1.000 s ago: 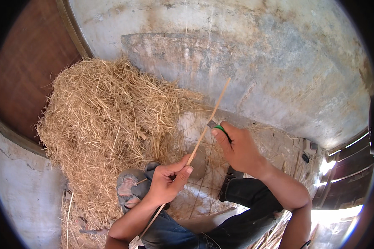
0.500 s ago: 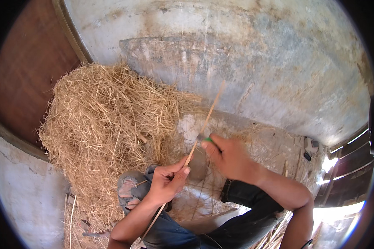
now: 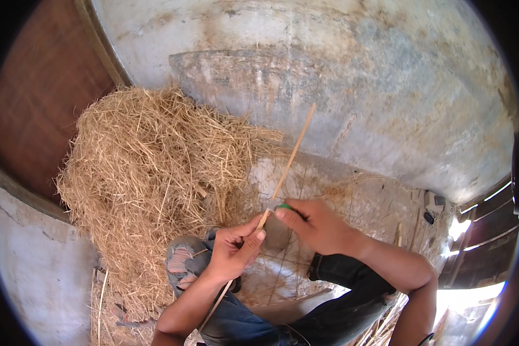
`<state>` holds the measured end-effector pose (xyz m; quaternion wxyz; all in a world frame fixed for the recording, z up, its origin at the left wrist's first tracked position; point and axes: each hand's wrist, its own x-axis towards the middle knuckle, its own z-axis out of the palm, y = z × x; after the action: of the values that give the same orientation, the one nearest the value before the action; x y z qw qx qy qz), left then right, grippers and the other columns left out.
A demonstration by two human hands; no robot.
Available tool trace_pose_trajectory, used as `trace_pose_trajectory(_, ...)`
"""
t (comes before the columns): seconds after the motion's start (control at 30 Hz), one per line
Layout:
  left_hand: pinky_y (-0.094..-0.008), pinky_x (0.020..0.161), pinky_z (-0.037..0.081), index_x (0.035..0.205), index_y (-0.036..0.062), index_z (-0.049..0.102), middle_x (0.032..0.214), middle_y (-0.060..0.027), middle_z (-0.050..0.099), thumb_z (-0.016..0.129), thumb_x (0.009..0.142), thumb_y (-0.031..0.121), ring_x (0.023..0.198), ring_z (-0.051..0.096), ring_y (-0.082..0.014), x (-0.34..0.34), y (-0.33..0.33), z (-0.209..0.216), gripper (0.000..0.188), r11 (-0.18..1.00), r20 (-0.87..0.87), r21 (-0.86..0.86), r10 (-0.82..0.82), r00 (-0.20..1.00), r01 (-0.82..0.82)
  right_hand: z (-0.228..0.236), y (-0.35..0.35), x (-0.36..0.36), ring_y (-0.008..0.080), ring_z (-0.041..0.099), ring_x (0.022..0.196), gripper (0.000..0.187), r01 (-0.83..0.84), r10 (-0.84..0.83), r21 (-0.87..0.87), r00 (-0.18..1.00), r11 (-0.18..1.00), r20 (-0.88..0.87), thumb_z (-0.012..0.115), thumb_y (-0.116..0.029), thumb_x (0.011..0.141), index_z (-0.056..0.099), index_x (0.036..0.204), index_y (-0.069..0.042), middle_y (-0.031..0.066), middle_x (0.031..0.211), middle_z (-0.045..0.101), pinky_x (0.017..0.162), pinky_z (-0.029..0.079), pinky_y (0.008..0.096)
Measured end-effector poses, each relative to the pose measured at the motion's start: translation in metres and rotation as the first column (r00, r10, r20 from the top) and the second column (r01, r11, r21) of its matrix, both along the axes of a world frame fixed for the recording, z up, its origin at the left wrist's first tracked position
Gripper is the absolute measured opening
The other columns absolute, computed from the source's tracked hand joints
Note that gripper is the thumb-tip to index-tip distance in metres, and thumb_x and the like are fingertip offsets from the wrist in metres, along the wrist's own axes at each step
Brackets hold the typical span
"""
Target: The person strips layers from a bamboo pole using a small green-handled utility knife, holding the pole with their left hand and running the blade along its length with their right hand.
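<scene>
A long, thin bamboo strip (image 3: pixel 296 147) slants up and away from my left hand (image 3: pixel 234 249), its far end in front of the wall. My left fingers are closed around it, thumb on top, and its tail runs down past my wrist beside my thigh. My right hand (image 3: pixel 320 226) is closed on a green-handled knife (image 3: pixel 283 206), most of whose handle is hidden in the grip. The short grey blade lies across the strip, just beyond my left fingertips. A pale spot shows on the strip between blade and fingers.
A big heap of straw (image 3: pixel 155 155) rises on the left against a stained wall (image 3: pixel 357 86). My bent legs in dark trousers (image 3: pixel 340 288) are below. More thin strips (image 3: pixel 380 323) lie at lower right. A small dark object (image 3: pixel 429 217) sits by the wall on the right.
The knife and my right hand have moved down the strip, closer to my left hand. My left hand keeps nearly the same place and grip.
</scene>
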<state>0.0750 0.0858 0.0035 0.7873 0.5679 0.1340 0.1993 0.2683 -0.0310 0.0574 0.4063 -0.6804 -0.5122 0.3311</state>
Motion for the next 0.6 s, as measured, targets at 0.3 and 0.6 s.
trace_pose_trajectory(0.3,-0.0200,0.055,0.037,0.147,0.0046,0.053,0.071,0.0071,0.054,0.065,0.101,0.010,0.062,0.045,-0.0004,0.005,-0.006,0.007,0.048,0.984,-0.074,0.172,0.067,0.995,-0.053,0.008,-0.003,0.000,0.0038,0.042,0.058,0.027,0.160,-0.157,0.020,0.983,0.987,-0.096,0.075,-0.029,0.093,0.070,0.099,-0.003,-0.0041,0.061,0.048,0.052,0.034,0.0271)
trace_pose_trajectory(0.6,-0.0201,0.051,0.040,0.143,0.0034,0.056,0.070,0.0032,0.058,0.065,0.102,0.015,0.057,0.049,-0.0021,0.010,-0.011,0.002,0.044,0.969,-0.053,0.235,0.095,0.994,-0.080,0.000,-0.004,-0.007,0.0068,0.053,0.058,0.017,0.088,-0.081,0.135,0.995,0.987,-0.055,0.076,-0.019,0.086,0.070,0.088,-0.004,0.0005,0.064,0.060,0.055,0.042,0.0275)
